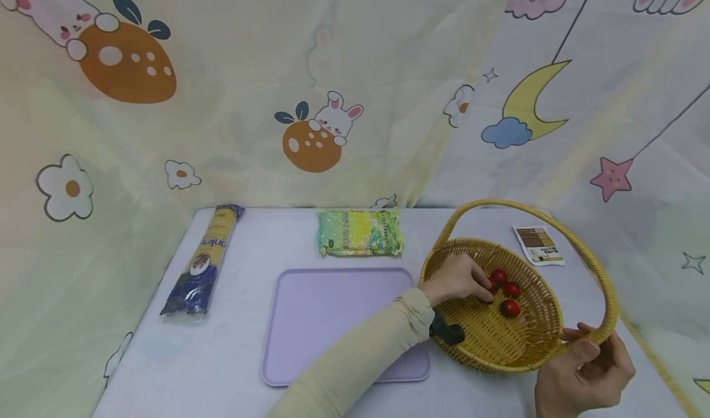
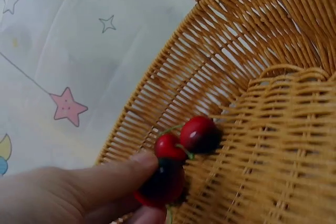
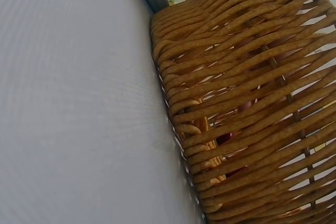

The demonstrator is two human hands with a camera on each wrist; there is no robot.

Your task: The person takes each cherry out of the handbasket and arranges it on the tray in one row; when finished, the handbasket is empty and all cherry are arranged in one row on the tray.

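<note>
My left hand reaches over the near side of a wicker basket and down inside it. In the left wrist view, its thumb and fingers pinch a dark red cherry. More cherries with green stems lie just beyond the fingertips, and in the head view red cherries sit on the basket's woven floor. My right hand grips the basket at its right side, where the arched handle meets the rim. Only the basket's outer weave shows in the right wrist view, with that hand out of sight.
Left of the basket lies a lilac tray, partly under my left forearm. A green and yellow packet is behind it. A blue and yellow pasta bag lies at far left. Behind the basket is a small white and brown sachet.
</note>
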